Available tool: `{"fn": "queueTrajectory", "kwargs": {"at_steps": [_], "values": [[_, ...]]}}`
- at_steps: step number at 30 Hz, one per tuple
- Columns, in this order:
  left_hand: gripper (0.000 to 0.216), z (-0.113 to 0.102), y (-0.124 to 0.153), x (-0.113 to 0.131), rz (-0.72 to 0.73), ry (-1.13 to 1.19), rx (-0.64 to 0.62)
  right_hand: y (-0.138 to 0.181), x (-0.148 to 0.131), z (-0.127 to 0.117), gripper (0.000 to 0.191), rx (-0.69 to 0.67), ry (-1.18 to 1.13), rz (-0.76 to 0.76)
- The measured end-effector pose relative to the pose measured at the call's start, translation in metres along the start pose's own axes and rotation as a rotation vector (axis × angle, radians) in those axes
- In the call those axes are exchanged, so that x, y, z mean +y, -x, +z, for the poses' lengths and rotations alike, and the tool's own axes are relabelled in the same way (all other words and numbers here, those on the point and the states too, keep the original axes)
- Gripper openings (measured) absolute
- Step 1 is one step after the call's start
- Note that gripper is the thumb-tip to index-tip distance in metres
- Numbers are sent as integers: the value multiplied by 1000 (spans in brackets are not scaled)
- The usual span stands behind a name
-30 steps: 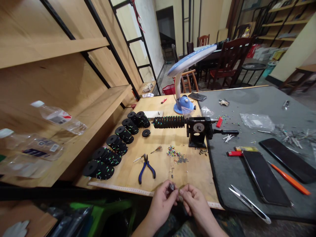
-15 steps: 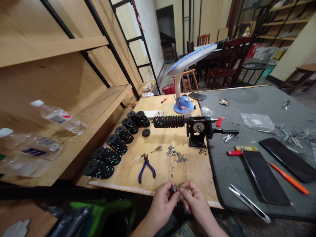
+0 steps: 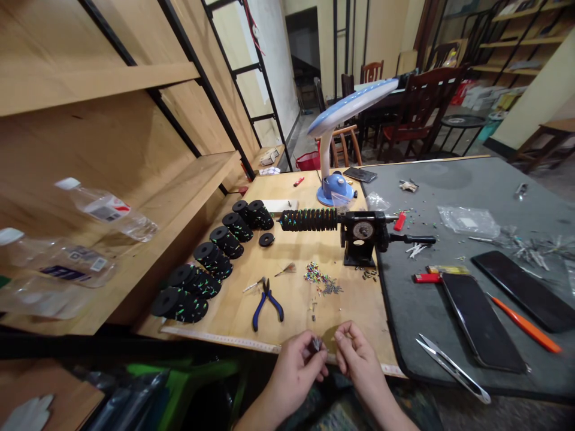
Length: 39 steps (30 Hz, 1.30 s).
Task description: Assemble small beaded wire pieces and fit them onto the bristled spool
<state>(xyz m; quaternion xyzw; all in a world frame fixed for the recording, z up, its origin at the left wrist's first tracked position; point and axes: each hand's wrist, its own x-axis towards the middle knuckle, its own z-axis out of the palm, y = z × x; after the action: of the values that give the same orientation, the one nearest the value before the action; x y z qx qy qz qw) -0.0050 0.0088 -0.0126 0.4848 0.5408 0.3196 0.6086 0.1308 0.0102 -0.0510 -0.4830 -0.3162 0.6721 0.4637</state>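
Note:
At the table's front edge, my left hand [image 3: 300, 364] is closed around a small greyish bundle [image 3: 317, 343], too small to name. A short gap to the right, my right hand [image 3: 358, 358] has thumb and forefinger pinched together; what lies between them, if anything, cannot be made out. Just beyond the hands are a pile of small coloured beads [image 3: 314, 272] and a heap of tiny grey metal pieces [image 3: 331, 287]. Blue-handled pliers [image 3: 266, 305] lie spread on the wood to the left.
A black crank winder [image 3: 362, 236] bears a ridged black roll [image 3: 309, 219] below a blue desk lamp [image 3: 335, 185]. Several black foam spools [image 3: 179, 305] line the left. Thread snips [image 3: 453, 368], an orange tool [image 3: 525, 323] and a phone [image 3: 483, 323] lie on the grey mat [image 3: 404, 323].
My right hand has drawn away from the left, slightly to the right, opening a gap between the fingertips. My left hand still holds the greyish bundle in nearly the same place.

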Motion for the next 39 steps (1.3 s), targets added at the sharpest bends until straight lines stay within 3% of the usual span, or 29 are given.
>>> {"fn": "queueTrajectory", "kwargs": {"at_steps": [7, 13, 21, 27, 32, 39], "values": [[33, -2, -4, 5, -11, 232, 33, 4, -4, 2, 53, -86, -103, 33], [29, 0, -2, 4, -70, 387, -3, 10, -5, 0, 63, -81, -143, 77], [29, 5, 4, 6, -3, 331, -52, 3, 7, -2, 86, -86, -195, 150], [36, 6, 4, 15, 2, 239, -140, 1, 12, 1, 88, -99, -226, 215], [23, 7, -2, 20, -32, 90, -199, 1, 17, 1, 83, -82, -148, 251], [31, 8, -12, 12, 9, 193, -108, -1, 18, -3, 82, -105, -159, 197]]}}
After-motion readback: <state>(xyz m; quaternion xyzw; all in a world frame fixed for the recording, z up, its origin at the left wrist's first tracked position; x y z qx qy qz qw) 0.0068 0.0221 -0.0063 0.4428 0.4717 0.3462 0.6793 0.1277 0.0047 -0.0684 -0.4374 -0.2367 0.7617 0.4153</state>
